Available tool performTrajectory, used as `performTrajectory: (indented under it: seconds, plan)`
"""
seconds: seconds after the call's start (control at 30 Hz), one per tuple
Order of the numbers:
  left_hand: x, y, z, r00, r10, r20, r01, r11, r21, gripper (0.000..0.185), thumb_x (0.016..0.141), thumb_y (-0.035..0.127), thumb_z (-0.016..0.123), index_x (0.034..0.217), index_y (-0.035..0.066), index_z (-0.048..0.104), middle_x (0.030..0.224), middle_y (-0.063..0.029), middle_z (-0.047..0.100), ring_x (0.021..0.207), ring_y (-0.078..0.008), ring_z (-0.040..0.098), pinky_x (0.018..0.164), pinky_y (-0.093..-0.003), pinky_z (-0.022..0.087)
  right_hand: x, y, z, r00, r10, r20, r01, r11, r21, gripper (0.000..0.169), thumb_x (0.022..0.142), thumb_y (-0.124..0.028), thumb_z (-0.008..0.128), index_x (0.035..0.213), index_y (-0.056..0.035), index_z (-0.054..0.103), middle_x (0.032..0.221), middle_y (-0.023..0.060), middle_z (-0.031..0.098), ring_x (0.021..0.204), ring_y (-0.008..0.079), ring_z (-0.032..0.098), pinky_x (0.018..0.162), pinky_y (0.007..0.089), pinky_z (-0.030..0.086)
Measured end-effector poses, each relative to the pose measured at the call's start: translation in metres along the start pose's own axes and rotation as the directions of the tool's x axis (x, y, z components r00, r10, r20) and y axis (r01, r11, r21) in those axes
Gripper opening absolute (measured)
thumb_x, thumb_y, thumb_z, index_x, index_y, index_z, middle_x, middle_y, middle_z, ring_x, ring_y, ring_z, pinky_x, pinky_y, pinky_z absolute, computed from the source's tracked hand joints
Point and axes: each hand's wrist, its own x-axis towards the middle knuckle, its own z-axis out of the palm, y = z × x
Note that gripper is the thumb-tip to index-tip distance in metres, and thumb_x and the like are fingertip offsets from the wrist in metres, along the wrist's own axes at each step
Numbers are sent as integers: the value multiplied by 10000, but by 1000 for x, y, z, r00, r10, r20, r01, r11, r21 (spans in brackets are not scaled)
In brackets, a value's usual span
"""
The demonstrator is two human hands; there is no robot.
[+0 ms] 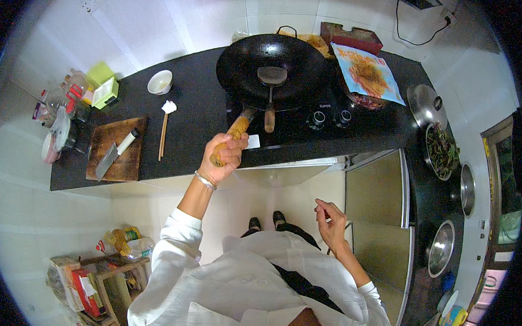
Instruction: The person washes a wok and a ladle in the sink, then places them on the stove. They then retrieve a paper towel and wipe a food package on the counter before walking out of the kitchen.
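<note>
My left hand [225,153] is wrapped around the wooden handle [242,124] of a large black wok [239,72], which rests on the built-in gas stove [290,129]. Inside the wok lies the blade of a metal spatula [272,76]; its wooden grip hangs over the near rim. A small white object [252,141] is beside my left fingers, partly hidden. My right hand [332,227] is in the air below the counter's front edge, away from the wok. Its fingers are loosely curled, with no held thing that I can make out.
Left on the counter are a cleaver [106,161] on a wooden cutting board [132,166], chopsticks [163,139] and a white bowl [155,83]. A blue printed packet [348,63] lies right of the wok. Beyond it are a metal lid [422,105] and leafy greens [442,153].
</note>
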Motion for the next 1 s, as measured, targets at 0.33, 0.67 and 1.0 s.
performTrajectory:
  seconds: [0.33,0.67,1.0]
  plan:
    - [7,-1,-4,998,56,4,-56,998,0,287,819,64,489,1037,-68,357,689,-48,460,436,-66,467,379,-188,427,42,15,-10,997,-44,71,42,999,31,200,813,-7,554,1001,-2,621,743,115,586,567,153,544,499,257,438]
    - [5,7,0,997,78,-2,-78,997,8,294,817,62,487,1033,-74,341,694,-62,472,438,-85,486,368,-198,437,72,33,-10,983,-115,143,119,993,-21,212,792,1,561,997,-20,613,676,112,537,506,178,502,463,283,407]
    - [9,9,-2,998,66,-3,-66,998,-11,301,808,48,483,1034,-76,329,679,-77,462,422,-99,482,367,-196,446,78,38,-5,980,-108,168,108,994,8,230,786,2,556,1007,-26,613,699,120,549,526,198,519,485,290,428]
